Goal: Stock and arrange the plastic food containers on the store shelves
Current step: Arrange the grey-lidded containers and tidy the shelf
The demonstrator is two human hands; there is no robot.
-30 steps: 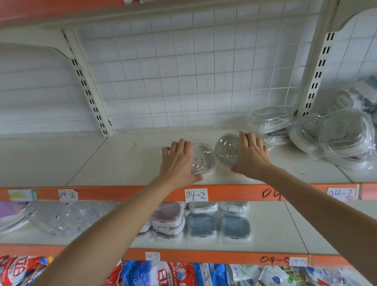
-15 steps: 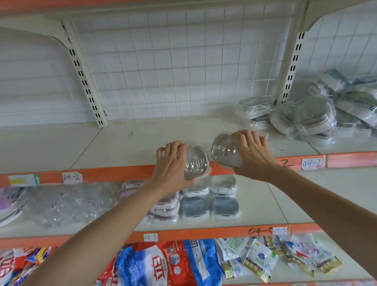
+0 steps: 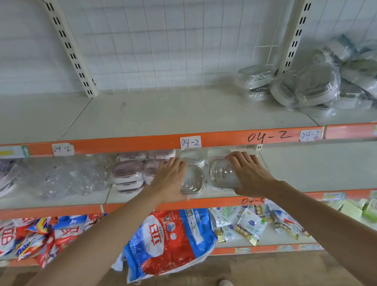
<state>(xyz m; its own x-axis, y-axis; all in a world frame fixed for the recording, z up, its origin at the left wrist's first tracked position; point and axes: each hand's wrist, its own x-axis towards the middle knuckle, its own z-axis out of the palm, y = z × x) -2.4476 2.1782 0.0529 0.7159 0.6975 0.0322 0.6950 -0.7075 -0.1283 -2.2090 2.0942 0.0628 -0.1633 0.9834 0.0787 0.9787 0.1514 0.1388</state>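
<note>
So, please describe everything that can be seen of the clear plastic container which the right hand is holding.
The clear plastic container is small, with rounded corners and a rimmed edge, and its transparent plastic shows glare. It looks tilted, one broad face turned towards the camera, over the front part of the middle shelf. The right hand grips it from the right side, fingers curled over its upper edge. A similar clear container, held by the left hand, lies just beside it; whether they touch cannot be told.

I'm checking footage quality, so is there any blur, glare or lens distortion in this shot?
Head view: wide-angle bending curves the shelf edges and uprights; soft focus overall; the clear containers in the left hand and right hand show faint glare; lighting even, shadows weak.
</note>
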